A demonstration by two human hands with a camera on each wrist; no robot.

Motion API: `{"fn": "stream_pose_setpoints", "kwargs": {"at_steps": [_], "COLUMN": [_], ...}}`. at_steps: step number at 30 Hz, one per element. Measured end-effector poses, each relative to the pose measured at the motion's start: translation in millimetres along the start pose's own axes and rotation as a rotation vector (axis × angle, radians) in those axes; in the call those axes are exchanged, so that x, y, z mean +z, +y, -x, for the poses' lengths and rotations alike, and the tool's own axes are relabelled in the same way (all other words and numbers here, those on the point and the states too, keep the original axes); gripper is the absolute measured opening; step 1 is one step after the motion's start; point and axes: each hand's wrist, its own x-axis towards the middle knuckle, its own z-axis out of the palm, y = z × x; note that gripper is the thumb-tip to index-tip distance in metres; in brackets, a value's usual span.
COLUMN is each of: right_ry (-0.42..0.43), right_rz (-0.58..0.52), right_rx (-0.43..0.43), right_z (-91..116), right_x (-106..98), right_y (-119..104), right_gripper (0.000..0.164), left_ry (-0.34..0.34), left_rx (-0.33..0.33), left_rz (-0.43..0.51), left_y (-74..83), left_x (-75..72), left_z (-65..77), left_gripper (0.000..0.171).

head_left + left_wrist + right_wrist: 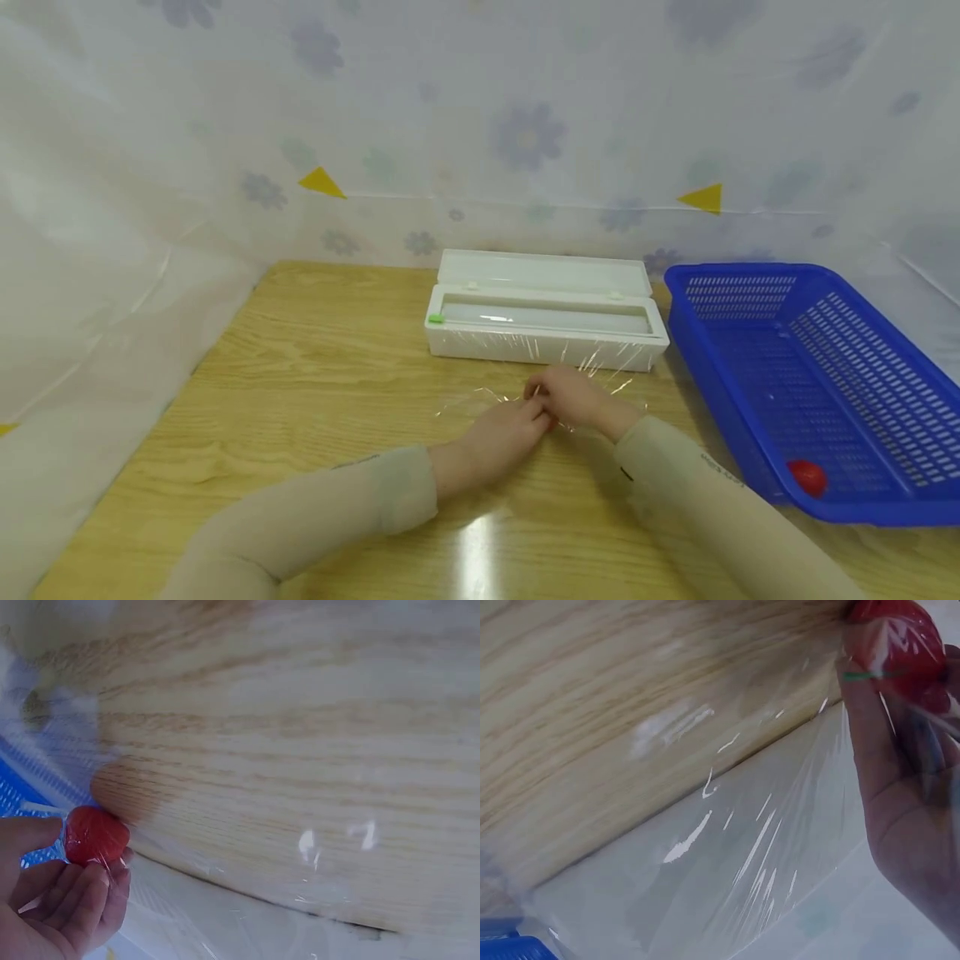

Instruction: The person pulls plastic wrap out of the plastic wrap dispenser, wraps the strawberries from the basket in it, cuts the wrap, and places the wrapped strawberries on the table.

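Head view has the left hand (498,442) and right hand (573,398) meeting before an open white box (540,293), both pinching a red round piece (97,835) in clear film (761,862). Wrapping looks partway along: film is drawn out and covers the piece, yet it runs back to the box, so cutting seems left. Inside the blue basket (720,408), another red piece (807,477) lies by the near corner.

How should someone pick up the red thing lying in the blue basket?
Probably from above, thumb and fingertips on its rounded sides. The red thing lies close to the near left corner of the blue basket, whose walls hinder a sideways approach, while the top is open. The right hand is nearer.
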Motion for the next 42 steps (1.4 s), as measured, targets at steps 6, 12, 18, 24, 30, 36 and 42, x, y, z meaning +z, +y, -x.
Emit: {"fn": "stream_pose_setpoints", "kwargs": {"at_steps": [6, 12, 18, 24, 30, 36, 42], "right_ry": [-0.034, -0.086, -0.073, -0.069, -0.01, 0.035, 0.159], "right_rz": [-0.071, -0.197, -0.238, -0.358, -0.371, -0.365, -0.235], "right_rx": [0.034, 0.102, 0.108, 0.16, 0.164, 0.184, 0.144], "right_z": [-4.1, -6.7, -5.5, -6.0, -4.6, -0.2, 8.1], "right_x": [-3.7, -10.8, -12.7, -10.2, -9.5, -5.4, 0.0], "right_y": [5.5, 11.3, 10.9, 12.1, 15.1, 14.7, 10.4], "right_gripper": [0.012, 0.019, 0.02, 0.023, 0.02, 0.017, 0.013], "left_ry": [0.007, 0.142, 0.334, 0.364, 0.404, 0.413, 0.435], "left_rx": [-0.032, 0.005, 0.05, 0.055, 0.053, 0.053, 0.099], "left_rz": [-0.085, -0.126, -0.159, -0.117, -0.066, -0.045, -0.044], "left_y": [0.6, -5.0, -12.6, -17.9, -21.2, -21.4, -20.3], "left_x": [6.2, 16.1, 26.0, 28.6, 30.5, 30.6, 29.9], "left_z": [-4.9, -7.9, -12.4, -11.2, -12.5, -14.7, -17.5], "left_gripper": [0.023, 0.016, 0.011, 0.017, 0.019, 0.021, 0.011]}}
